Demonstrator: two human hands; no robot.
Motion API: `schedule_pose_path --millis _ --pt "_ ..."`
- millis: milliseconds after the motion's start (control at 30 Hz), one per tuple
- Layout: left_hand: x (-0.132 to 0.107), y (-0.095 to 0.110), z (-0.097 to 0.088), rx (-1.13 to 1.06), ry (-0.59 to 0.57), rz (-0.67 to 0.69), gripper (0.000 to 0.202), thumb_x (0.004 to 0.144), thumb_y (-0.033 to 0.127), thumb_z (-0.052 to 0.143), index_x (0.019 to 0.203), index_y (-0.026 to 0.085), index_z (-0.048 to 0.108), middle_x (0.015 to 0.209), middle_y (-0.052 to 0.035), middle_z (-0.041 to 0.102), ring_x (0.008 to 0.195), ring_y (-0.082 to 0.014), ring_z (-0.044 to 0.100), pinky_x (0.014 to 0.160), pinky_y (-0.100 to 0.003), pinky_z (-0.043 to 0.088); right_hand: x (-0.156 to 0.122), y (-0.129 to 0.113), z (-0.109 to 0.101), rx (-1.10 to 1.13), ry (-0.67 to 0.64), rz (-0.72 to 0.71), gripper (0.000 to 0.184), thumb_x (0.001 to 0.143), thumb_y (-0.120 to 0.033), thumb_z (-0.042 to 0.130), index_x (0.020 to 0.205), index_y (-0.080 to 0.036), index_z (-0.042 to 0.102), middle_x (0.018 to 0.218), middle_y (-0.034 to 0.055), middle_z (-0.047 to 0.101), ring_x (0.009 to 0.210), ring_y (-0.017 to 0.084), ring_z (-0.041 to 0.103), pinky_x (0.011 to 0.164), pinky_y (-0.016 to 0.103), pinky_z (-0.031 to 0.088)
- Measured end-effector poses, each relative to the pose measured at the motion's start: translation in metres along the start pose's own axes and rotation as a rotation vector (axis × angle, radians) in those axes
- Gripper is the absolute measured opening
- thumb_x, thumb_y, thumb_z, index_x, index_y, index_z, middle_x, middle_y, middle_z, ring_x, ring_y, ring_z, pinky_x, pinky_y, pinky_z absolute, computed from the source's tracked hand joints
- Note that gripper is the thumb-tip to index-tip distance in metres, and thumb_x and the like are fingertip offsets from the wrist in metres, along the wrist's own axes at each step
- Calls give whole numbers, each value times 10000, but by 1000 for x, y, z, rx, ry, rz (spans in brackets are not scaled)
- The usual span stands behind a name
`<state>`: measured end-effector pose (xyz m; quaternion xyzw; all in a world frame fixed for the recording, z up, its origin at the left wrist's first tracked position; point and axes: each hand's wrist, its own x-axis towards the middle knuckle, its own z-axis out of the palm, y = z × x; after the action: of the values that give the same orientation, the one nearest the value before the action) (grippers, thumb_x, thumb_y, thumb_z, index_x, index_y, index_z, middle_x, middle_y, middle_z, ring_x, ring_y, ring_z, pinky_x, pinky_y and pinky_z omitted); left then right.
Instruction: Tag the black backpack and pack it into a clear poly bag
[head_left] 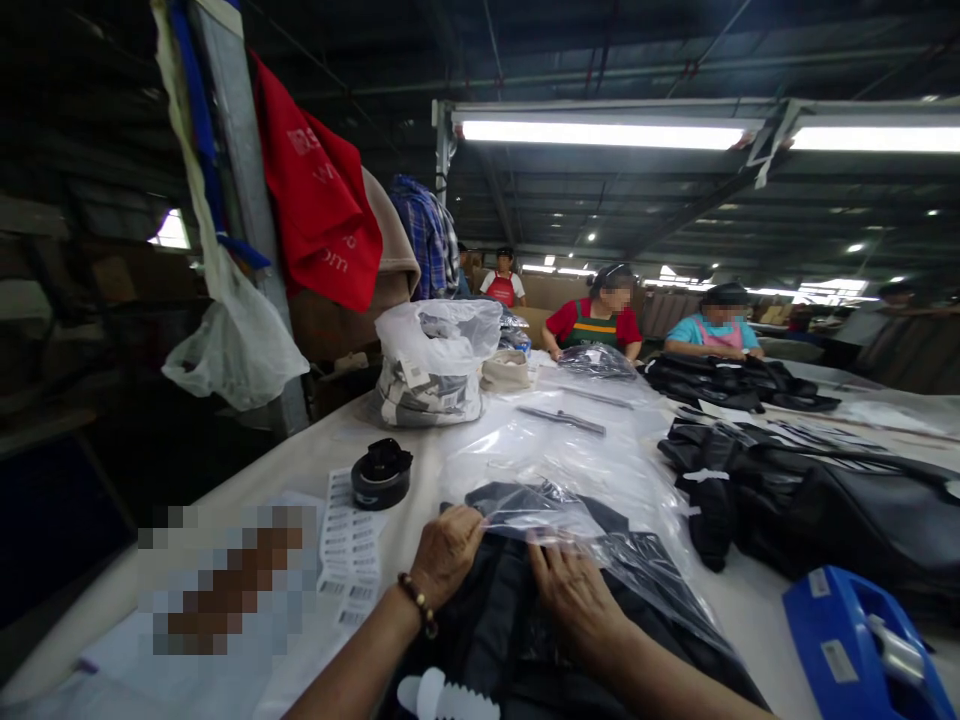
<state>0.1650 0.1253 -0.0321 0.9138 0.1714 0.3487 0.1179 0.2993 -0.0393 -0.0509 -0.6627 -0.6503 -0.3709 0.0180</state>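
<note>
Left hand [444, 553] and right hand [574, 592] both press flat, fingers spread, on a black garment [495, 620] at the table's [300, 460] near edge. A clear plastic bag [555, 520] seems partly over it; black tape roll [381, 474] just left

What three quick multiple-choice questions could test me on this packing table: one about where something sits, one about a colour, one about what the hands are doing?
1. Where does the black tape roll lie?
A. on the table left of the hands
B. on the blue dispenser
C. inside the white bag

2. What colour is the cloth hung on the post?
A. green
B. red
C. yellow

3. What are the left hand and right hand doing?
A. hanging clear of the table
B. gripping scissors
C. resting on a dark garment at the mouth of a clear plastic bag

Answers: 1 A, the roll sits beside the label sheets; 2 B, it is plainly red; 3 C, both hands press on the fabric at the bag's edge.
</note>
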Motion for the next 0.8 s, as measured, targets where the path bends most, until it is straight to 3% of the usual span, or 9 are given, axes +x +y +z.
schedule_pose_path --millis 133,300,500,667,800 --pt "-4 -1 6 -14 -2 1 345 919 232 350 619 181 513 626 -19 572 607 -147 525 589 -260 393 -13 2 23 94 -76 88 582 756 -29 359 1329 -77 447 1250 202 548 1170 354 499 939 534 451" --pt "-5 -1 8 -28 1 -1 332 907 220 356 609 183 498 621 -20 562 603 -148 514 579 -263 374 -9 12 43 180 -196 226 508 775 -15 354 1245 -76 537 1184 186 592 1136 348 525 986 550 406" --pt "0 2 2 -44 4 -33 325 907 215 375 613 179 509 625 -19 569 604 -146 523 585 -258 370 -1 33 17 140 -262 107 468 777 4 367 1157 -152 591 1064 125 656 1023 284 584 938 469 454" --pt "6 4 0 -62 8 -77 330 917 232 378 623 177 518 645 -19 580 622 -145 536 611 -257 372 21 21 9 154 -347 73 386 776 2 386 1027 -152 636 989 129 665 933 255 610 848 389 491" --pt "7 3 -1 -66 10 -107 312 910 224 402 622 176 513 644 -17 579 621 -143 539 609 -252 369 38 11 13 198 -406 114 411 782 -39 395 1148 -110 569 974 154 656 861 242 621 764 350 504"
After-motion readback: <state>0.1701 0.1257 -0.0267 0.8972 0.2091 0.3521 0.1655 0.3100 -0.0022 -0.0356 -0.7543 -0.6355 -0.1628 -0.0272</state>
